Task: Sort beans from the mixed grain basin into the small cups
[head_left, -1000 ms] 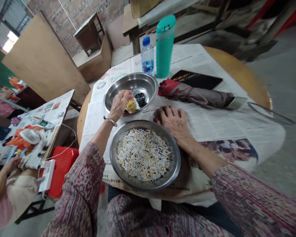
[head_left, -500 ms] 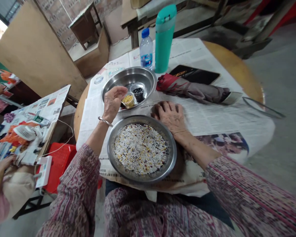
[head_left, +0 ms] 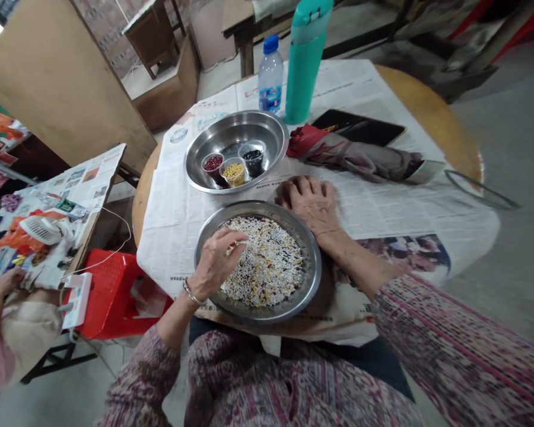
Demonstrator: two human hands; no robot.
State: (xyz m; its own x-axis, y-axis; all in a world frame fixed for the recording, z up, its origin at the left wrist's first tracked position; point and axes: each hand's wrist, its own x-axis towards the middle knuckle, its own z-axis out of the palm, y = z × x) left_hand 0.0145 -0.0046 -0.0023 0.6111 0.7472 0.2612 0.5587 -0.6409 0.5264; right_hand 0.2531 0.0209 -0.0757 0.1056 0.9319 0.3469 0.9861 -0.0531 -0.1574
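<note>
- The left hand (head_left: 213, 264) hovers over the near pan (head_left: 309, 290), fingertips pinched together in the mixed grains (head_left: 267, 267); whether a grain sits between them, I cannot tell.
- The right hand (head_left: 314, 204) lies flat and open on the newspaper (head_left: 374, 213), touching the pan rim.
- Risk: a small grain may slip from the pinch and fall back, or onto the paper.
- Beyond the fingers, the far pan (head_left: 267, 127) holds three cups (head_left: 234, 169).
- The table (head_left: 431, 127) is round; a bottle (head_left: 270, 74) and flask (head_left: 305, 59) stand behind.

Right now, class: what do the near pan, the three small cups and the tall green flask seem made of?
Near pan: polished steel, probably, given the grey mirror-like rim. Small cups: likely clear plastic, their contents showing through. Green flask: matte teal surface; plastic or coated metal, cannot tell.
</note>
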